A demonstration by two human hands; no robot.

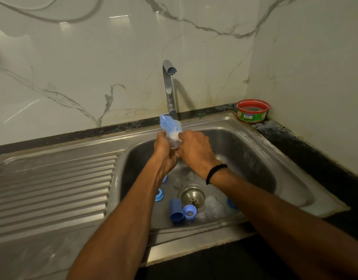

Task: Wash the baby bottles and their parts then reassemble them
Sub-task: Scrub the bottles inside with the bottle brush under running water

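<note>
Head view: the left hand (165, 150) and right hand (196, 152) meet over the sink (261, 150), just below the tap (169, 85), from which a thin stream of water falls. Between them is a small clear piece (174, 145) of a baby bottle, see-through and wet; I cannot tell whether it is a bottle or a teat. A brush (169, 126) stands up out of it, with blue bristles at the tip and white ones lower down, tilted to the left. The left hand's fingers are curled round the clear piece. The right hand is curled too, its fingertips closed on the brush at the white bristles; the handle is hidden. A black band (216, 172) sits on the right wrist.

Down in the sink, around the drain (191, 196), lie more parts: a blue cap (176, 210) on its side, a blue ring (189, 212) touching it, a clear bottle (214, 207) on its side, another blue ring (159, 195) by the left forearm, and clear teats (191, 176) under the hands. A ribbed draining board (52, 188) stretches to the left. A red and green tub (252, 111) stands in the back right corner.
</note>
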